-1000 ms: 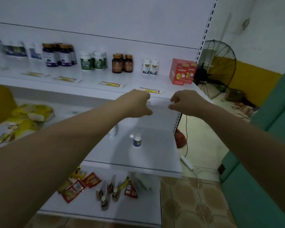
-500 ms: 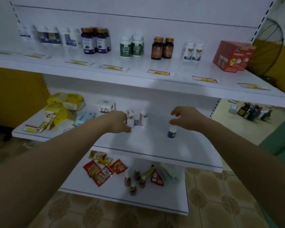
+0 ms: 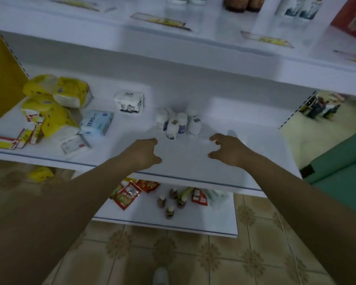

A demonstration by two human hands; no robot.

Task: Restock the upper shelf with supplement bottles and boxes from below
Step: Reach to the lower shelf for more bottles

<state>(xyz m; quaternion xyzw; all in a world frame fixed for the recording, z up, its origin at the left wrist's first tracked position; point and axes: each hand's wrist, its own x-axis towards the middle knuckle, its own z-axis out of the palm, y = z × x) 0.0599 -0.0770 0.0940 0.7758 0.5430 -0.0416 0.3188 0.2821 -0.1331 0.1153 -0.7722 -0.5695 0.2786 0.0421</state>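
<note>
1. Left hand (image 3: 141, 153) hovers over the middle shelf (image 3: 49, 161), fingers loosely curled, holding nothing.
2. The white supplement bottles (image 3: 178, 125) stand clustered just beyond both hands.
3. Right hand (image 3: 227, 150) is spread open and empty, near the cluster.
4. Looks like the reach-in step; next up is probably grabbing bottles and lifting them to the upper shelf (image 3: 214, 56).
</note>
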